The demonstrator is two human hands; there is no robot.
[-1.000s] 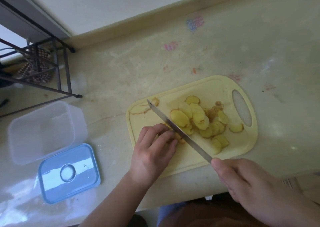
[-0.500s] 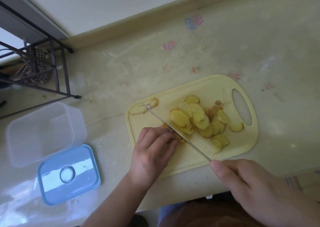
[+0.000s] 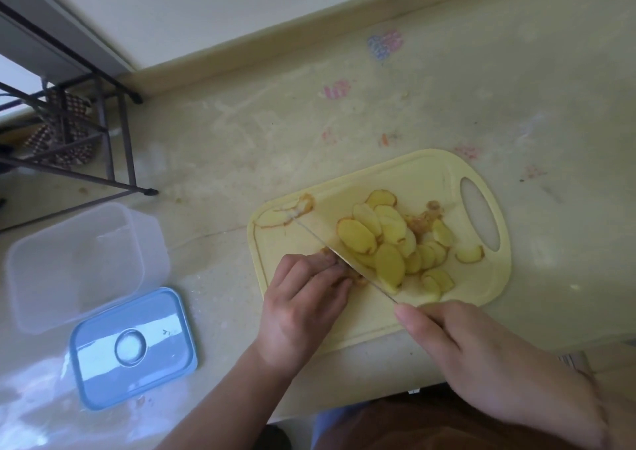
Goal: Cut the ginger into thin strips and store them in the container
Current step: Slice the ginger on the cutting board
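Note:
A pale yellow cutting board (image 3: 447, 174) lies on the counter with a pile of ginger slices (image 3: 389, 243) on its middle. My left hand (image 3: 303, 305) curls its fingers over a small ginger piece (image 3: 351, 272) at the board's near left, mostly hidden beneath them. My right hand (image 3: 488, 356) grips the handle of a knife (image 3: 330, 246), forefinger along the spine, blade down on the board beside my left fingertips. A clear plastic container (image 3: 75, 264) stands open at the left, nothing visible inside, its blue lid (image 3: 132, 346) lying in front of it.
Thin peel scraps (image 3: 285, 212) lie at the board's far left corner. A black wire rack (image 3: 69, 129) stands at the far left against the wall. The beige counter (image 3: 344, 112) bears faded coloured marks. The counter's front edge runs just below the board.
The knife blade has come down from a raised tilt onto the board next to my left fingers, its tip sliding toward the peel scraps. My left hand stays on the ginger piece.

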